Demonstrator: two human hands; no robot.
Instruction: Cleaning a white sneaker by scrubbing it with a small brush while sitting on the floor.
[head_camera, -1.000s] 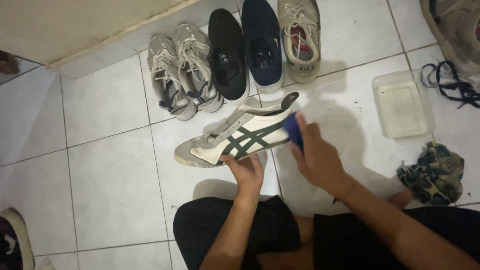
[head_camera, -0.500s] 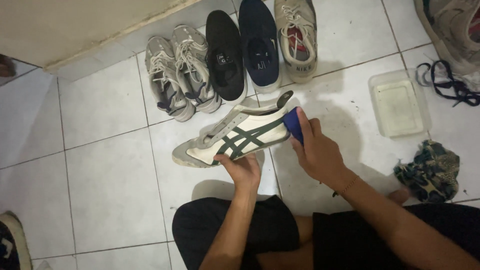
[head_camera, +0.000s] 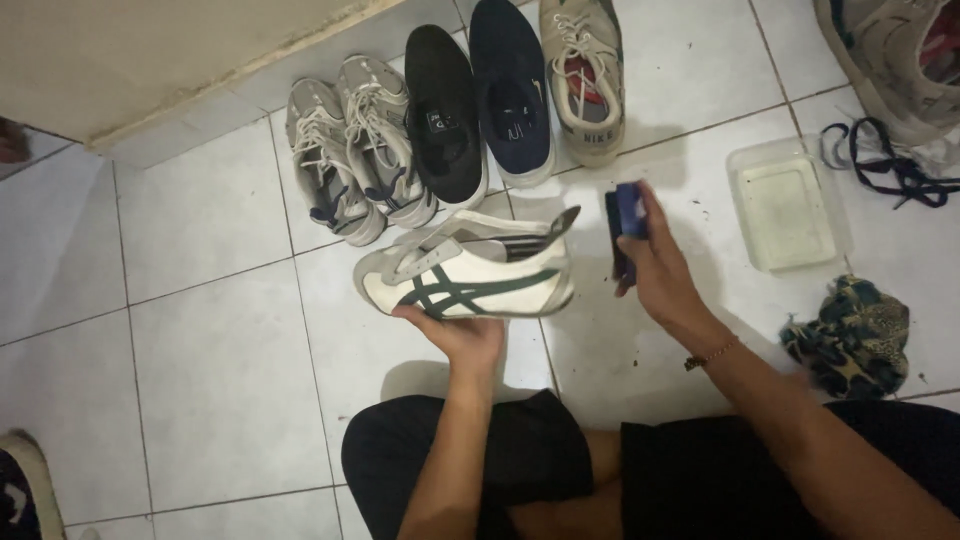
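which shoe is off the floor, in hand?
The cream low-top sneaker with dark green stripes, cradled from below by the left hand. The grey pair, black shoe, navy shoe and beige sneaker all sit in a row on the white tiles behind it.

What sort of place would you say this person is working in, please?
Probably a home floor, perhaps by an entrance: white floor tiles, a row of shoes along a wall, and a water tray beside the person, who sits holding a sneaker.

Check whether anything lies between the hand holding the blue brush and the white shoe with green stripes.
Nothing visible does. The right hand holds the blue brush just off the heel of the white shoe, with only bare floor tile showing in the gap. The left hand supports the shoe from below.
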